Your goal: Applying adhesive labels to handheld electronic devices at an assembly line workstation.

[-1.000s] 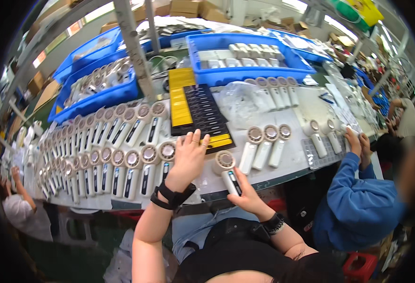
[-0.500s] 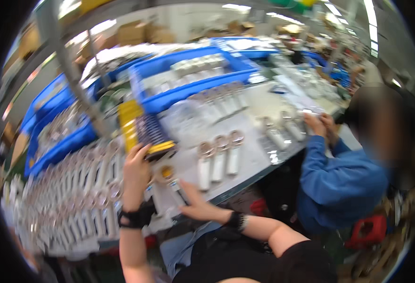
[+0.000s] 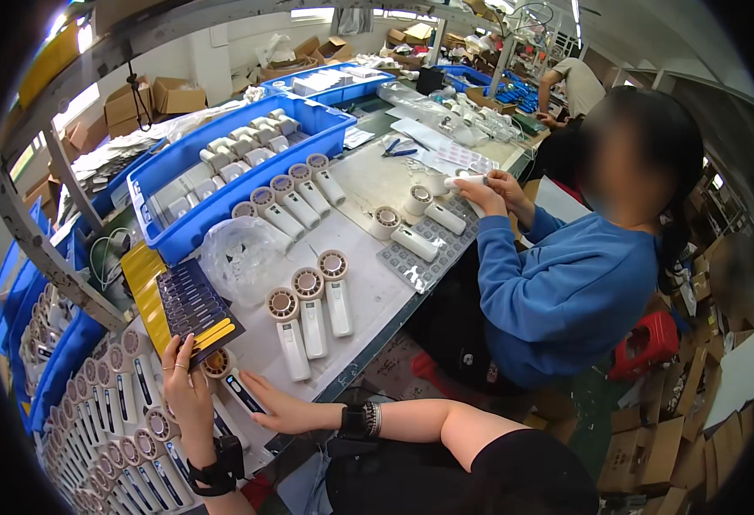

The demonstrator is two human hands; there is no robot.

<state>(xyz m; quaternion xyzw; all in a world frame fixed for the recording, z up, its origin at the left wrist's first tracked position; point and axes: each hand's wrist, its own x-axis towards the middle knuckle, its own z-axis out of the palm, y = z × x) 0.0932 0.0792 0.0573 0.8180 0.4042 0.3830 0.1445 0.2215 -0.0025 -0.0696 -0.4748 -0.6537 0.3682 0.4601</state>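
My left hand reaches up with fingers extended, its fingertips touching the lower corner of a dark sheet printed with rows of slim strips. That sheet lies over a yellow one. My right hand is closed along the handle of a white handheld fan, which has a dark panel on its front. The fan's round head points toward my left hand. Another white handle lies just under it, partly covered. Three more handheld fans lie side by side beyond my right hand.
Many fans stand in rows at the lower left. A clear plastic bag lies by a blue bin of white parts. On the right, a co-worker in a blue sweater handles a white piece. A metal post rises at left.
The view has swung, so the table and my hands sit farther left and lower. My left fingers stay at the sheet's corner; my right hand stays beside the fan's handle.
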